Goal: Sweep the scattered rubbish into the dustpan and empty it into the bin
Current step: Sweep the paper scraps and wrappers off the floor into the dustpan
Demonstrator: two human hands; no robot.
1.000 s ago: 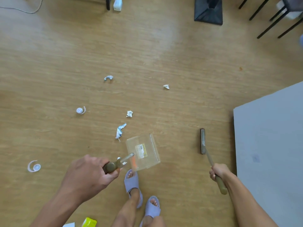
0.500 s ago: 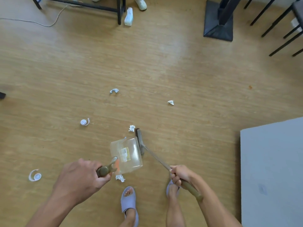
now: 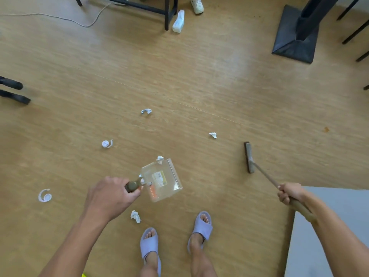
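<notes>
My left hand grips the olive handle of a clear plastic dustpan held low over the wooden floor. My right hand holds the handle of a small broom, whose brush head rests on the floor well to the right of the pan. Scattered rubbish lies around: a crumpled paper touching the pan's far corner, another crumpled paper near my feet, a scrap, a curled scrap, and two white tape rolls. No bin is in view.
A grey surface fills the lower right corner. A black stand base sits upper right, black furniture legs and a white bottle at the top, a cable upper left, dark chair feet at left.
The broom head, which was against the dustpan's mouth half a second ago, has swung out to the right. The dustpan turned and shifted slightly right. A crumpled paper lies behind the pan.
</notes>
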